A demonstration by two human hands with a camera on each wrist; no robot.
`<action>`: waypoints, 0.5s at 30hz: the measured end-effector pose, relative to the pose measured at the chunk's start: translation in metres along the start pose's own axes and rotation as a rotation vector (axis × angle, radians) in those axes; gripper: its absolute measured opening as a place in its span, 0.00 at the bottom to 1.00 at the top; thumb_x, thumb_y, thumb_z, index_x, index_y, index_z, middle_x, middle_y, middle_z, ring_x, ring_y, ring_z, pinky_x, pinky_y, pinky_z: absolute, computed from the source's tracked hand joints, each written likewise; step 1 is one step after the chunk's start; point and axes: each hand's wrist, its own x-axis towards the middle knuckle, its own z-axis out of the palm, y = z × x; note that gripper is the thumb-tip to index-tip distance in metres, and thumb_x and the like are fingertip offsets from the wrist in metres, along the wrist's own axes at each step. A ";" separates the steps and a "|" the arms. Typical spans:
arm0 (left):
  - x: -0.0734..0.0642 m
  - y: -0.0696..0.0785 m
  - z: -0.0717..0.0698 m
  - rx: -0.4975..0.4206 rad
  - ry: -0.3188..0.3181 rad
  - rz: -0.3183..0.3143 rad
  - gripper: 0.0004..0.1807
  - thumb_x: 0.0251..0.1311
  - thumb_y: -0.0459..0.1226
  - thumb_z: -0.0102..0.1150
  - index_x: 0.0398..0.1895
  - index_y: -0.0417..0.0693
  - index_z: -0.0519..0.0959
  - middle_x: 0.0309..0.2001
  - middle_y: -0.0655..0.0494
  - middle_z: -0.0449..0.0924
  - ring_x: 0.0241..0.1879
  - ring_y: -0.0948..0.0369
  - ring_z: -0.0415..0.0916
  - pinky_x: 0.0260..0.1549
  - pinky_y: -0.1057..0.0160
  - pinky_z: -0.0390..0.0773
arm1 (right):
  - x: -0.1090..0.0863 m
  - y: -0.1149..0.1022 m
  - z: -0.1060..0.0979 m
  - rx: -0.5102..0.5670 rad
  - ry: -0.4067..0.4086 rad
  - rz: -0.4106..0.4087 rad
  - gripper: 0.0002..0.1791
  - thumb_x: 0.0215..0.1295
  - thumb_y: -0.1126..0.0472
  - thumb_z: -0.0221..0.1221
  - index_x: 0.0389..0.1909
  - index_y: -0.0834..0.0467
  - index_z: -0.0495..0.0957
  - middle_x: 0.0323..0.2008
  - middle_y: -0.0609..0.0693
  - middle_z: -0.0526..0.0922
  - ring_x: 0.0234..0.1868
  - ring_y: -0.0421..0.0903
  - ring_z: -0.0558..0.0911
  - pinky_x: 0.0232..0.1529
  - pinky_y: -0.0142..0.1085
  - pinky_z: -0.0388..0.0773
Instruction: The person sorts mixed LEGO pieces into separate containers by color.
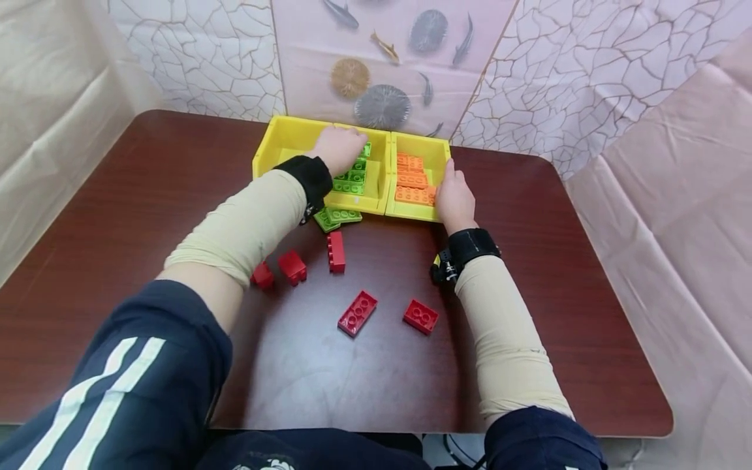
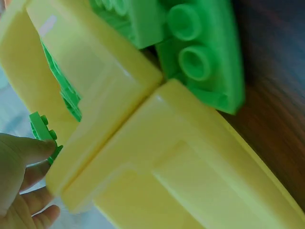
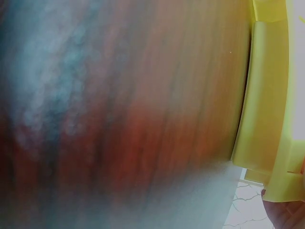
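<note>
My left hand (image 1: pixel 339 151) is over the middle yellow bin (image 1: pixel 376 202). In the left wrist view its thumb and finger pinch a green toy brick (image 2: pixel 43 131) above the bin's rim, while the other fingers are spread. More green bricks (image 1: pixel 350 187) lie inside that bin, partly hidden by the hand. My right hand (image 1: pixel 456 199) grips the right wall of the right yellow bin (image 1: pixel 411 210), which contains several orange bricks (image 1: pixel 414 194). The right wrist view shows only part of this hand (image 3: pixel 286 214) at the bin's corner.
Several red bricks (image 1: pixel 357 313) are scattered across the brown table (image 1: pixel 517 196) in front of the bins. Loose green bricks (image 1: pixel 343 215) touch or nearly touch the middle bin's front wall. A left yellow bin (image 1: pixel 288 137) adjoins the others. A patterned cloth (image 1: pixel 382 65) hangs behind.
</note>
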 end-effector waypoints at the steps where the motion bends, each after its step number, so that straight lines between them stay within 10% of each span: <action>1: 0.005 0.000 0.002 -0.001 -0.011 -0.017 0.19 0.68 0.29 0.38 0.61 0.40 0.65 0.58 0.39 0.68 0.55 0.43 0.68 0.55 0.43 0.63 | 0.000 0.000 -0.001 0.001 -0.001 0.002 0.33 0.72 0.60 0.41 0.73 0.56 0.40 0.59 0.61 0.65 0.50 0.57 0.73 0.50 0.50 0.70; 9: 0.027 -0.002 0.019 -0.065 -0.044 -0.075 0.19 0.70 0.29 0.34 0.61 0.40 0.66 0.57 0.41 0.69 0.54 0.45 0.69 0.52 0.45 0.67 | -0.001 -0.002 -0.002 0.001 -0.020 0.024 0.34 0.72 0.60 0.41 0.74 0.54 0.38 0.60 0.60 0.64 0.49 0.55 0.73 0.50 0.49 0.70; 15: 0.033 -0.005 0.027 -0.081 -0.072 -0.086 0.21 0.70 0.28 0.33 0.64 0.42 0.63 0.63 0.42 0.64 0.60 0.45 0.64 0.60 0.42 0.50 | -0.001 -0.001 -0.003 -0.011 -0.028 0.036 0.34 0.72 0.59 0.42 0.74 0.54 0.38 0.60 0.59 0.64 0.50 0.54 0.72 0.51 0.48 0.70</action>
